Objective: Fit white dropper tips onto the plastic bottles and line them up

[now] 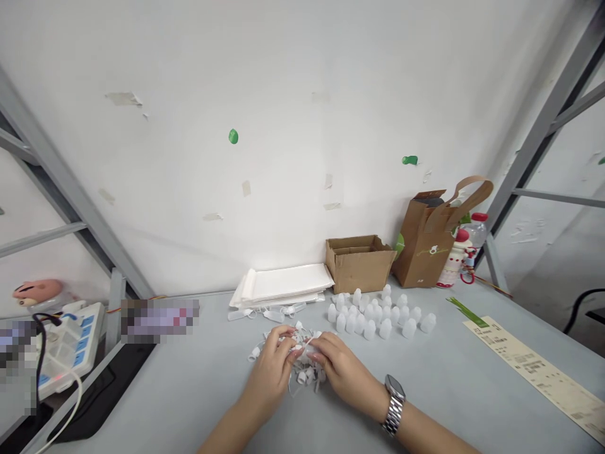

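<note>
My left hand (276,362) and my right hand (338,366) meet over a loose pile of small white plastic parts (307,377), some with thin strips on them. Both hands are closed in a pinch, their fingertips close together. Between them shows a small whitish, partly see-through piece, largely covered by the fingers. Its exact kind cannot be made out. Just beyond my right hand, several frosted white caps (370,329) stand upright in a loose group. A few clear plastic pieces (274,315) lie behind the pile.
White flat sheets or envelopes (290,282) are stacked against the wall, beside an open cardboard box (363,268). A brown paper bag (420,246) and bottles (454,258) stand at back right. A printed paper strip (534,372) lies right; a power strip (78,340) sits left.
</note>
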`<action>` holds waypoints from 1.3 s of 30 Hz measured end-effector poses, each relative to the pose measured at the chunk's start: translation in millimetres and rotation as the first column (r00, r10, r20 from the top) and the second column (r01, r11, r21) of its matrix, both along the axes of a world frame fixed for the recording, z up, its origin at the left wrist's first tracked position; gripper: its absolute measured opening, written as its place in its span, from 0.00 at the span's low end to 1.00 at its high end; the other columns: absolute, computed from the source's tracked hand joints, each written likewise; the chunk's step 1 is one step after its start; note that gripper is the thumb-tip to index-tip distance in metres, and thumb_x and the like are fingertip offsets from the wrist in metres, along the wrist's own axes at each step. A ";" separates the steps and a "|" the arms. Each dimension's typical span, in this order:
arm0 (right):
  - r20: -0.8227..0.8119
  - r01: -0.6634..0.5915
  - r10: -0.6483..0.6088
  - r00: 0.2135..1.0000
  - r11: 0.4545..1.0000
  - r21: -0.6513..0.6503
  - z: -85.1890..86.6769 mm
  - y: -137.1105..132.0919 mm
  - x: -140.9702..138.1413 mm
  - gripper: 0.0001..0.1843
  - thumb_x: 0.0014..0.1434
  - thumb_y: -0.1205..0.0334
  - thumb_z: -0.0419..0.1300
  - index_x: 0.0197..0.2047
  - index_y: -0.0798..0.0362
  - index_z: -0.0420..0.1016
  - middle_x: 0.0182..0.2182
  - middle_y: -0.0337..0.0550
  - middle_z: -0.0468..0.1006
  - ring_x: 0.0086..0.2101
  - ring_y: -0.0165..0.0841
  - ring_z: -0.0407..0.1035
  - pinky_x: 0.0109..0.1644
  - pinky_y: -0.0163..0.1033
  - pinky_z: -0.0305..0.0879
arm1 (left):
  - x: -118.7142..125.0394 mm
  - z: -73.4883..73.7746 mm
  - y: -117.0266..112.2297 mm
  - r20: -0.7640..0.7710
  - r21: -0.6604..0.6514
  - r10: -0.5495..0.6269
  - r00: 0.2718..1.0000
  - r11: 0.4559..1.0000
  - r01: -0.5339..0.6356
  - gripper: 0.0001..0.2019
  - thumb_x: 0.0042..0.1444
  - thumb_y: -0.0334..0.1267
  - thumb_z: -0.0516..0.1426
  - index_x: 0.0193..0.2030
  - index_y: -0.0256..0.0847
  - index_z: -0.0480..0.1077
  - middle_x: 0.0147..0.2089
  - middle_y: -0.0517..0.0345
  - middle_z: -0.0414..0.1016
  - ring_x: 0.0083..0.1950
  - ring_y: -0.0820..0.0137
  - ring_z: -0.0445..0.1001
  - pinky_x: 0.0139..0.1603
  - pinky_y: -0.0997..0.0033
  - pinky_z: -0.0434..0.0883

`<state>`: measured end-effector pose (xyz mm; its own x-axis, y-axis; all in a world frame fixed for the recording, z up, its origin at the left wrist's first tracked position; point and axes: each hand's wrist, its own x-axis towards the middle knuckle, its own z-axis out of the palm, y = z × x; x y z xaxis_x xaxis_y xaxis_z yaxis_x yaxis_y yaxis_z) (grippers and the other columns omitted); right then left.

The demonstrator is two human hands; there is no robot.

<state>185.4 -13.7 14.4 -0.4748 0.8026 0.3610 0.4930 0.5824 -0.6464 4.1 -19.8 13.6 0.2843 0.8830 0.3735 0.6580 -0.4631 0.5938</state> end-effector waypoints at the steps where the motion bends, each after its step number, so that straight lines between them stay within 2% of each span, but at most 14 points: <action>1: 0.001 0.009 -0.009 1.000 1.000 -0.001 -0.2 -0.2 0.1 0.12 0.62 0.69 0.49 0.46 0.52 0.69 0.37 0.46 0.71 0.39 0.36 0.65 0.45 0.42 0.65 | 0.2 0.5 -0.1 -0.003 -0.001 0.005 1.000 1.000 -0.005 0.11 0.61 0.38 0.44 0.35 0.42 0.67 0.48 0.49 0.64 0.50 0.62 0.66 0.49 0.59 0.68; 5: 0.014 0.028 -0.028 1.000 1.000 0.014 -0.6 -1.3 0.6 0.12 0.59 0.71 0.52 0.45 0.53 0.69 0.37 0.47 0.70 0.40 0.37 0.65 0.45 0.43 0.65 | 1.5 1.2 -1.1 -0.016 -0.011 0.011 1.000 1.000 -0.011 0.13 0.61 0.38 0.44 0.32 0.42 0.66 0.48 0.49 0.65 0.48 0.63 0.68 0.47 0.61 0.69; 10: 0.035 0.050 -0.054 0.998 0.993 0.110 -0.3 -1.6 1.3 0.11 0.57 0.74 0.54 0.43 0.54 0.67 0.38 0.47 0.69 0.40 0.38 0.64 0.44 0.44 0.64 | 2.1 1.1 -2.0 -0.040 0.019 0.034 0.999 0.999 -0.034 0.14 0.61 0.38 0.43 0.32 0.41 0.66 0.47 0.49 0.66 0.47 0.64 0.68 0.46 0.61 0.70; 16: 0.074 0.073 -0.089 0.993 0.978 0.196 -2.1 0.5 1.5 0.13 0.54 0.77 0.55 0.42 0.54 0.66 0.37 0.47 0.69 0.39 0.39 0.63 0.43 0.45 0.64 | -4.0 -5.8 6.6 -0.103 0.114 0.197 0.975 0.976 -0.185 0.11 0.59 0.40 0.46 0.34 0.41 0.68 0.46 0.49 0.67 0.48 0.61 0.68 0.46 0.56 0.69; 20: 0.078 0.095 -0.115 0.990 0.971 0.219 -4.1 3.1 2.2 0.14 0.54 0.77 0.54 0.43 0.54 0.66 0.37 0.47 0.69 0.39 0.39 0.64 0.42 0.46 0.64 | -6.9 -10.3 12.2 -0.163 0.170 0.243 0.956 0.962 -0.215 0.11 0.58 0.40 0.48 0.34 0.41 0.69 0.45 0.48 0.68 0.48 0.58 0.68 0.46 0.53 0.68; 25: 0.064 0.115 -0.134 0.989 0.965 0.234 -5.0 4.4 2.7 0.14 0.54 0.78 0.54 0.42 0.54 0.66 0.37 0.46 0.70 0.39 0.39 0.64 0.43 0.46 0.64 | -4.9 -6.9 9.3 -0.147 0.141 0.204 0.968 0.973 -0.184 0.12 0.60 0.40 0.46 0.38 0.43 0.70 0.45 0.50 0.68 0.49 0.59 0.66 0.48 0.53 0.67; 32: 0.086 0.088 -0.115 0.990 0.958 0.271 -4.5 2.1 1.4 0.11 0.57 0.75 0.53 0.42 0.54 0.65 0.36 0.46 0.70 0.39 0.39 0.64 0.42 0.46 0.64 | -0.6 -3.1 1.4 -0.093 0.094 0.000 0.996 0.996 0.008 0.10 0.58 0.42 0.49 0.36 0.45 0.70 0.47 0.53 0.69 0.52 0.60 0.63 0.51 0.54 0.65; 36: 0.101 0.054 -0.095 0.990 0.935 0.350 -4.5 5.5 1.1 0.09 0.59 0.72 0.52 0.43 0.54 0.64 0.35 0.46 0.71 0.38 0.38 0.65 0.43 0.46 0.63 | 1.8 -5.3 1.9 -0.011 0.074 -0.002 1.000 0.997 0.003 0.08 0.57 0.41 0.51 0.35 0.45 0.70 0.45 0.53 0.70 0.51 0.60 0.65 0.51 0.54 0.65; 39: 0.147 0.007 -0.082 0.986 0.894 0.449 -5.6 11.8 0.2 0.09 0.61 0.69 0.50 0.45 0.55 0.62 0.34 0.47 0.72 0.36 0.37 0.65 0.46 0.49 0.60 | 3.2 -5.6 3.8 0.071 0.053 0.027 0.997 0.998 -0.031 0.07 0.56 0.40 0.52 0.35 0.45 0.70 0.44 0.52 0.72 0.51 0.60 0.66 0.52 0.54 0.65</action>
<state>185.6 -1.9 8.8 -0.5229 0.5967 0.6087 0.5987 0.7654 -0.2360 7.3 -16.0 8.0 0.2304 0.8685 0.4388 0.6290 -0.4770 0.6139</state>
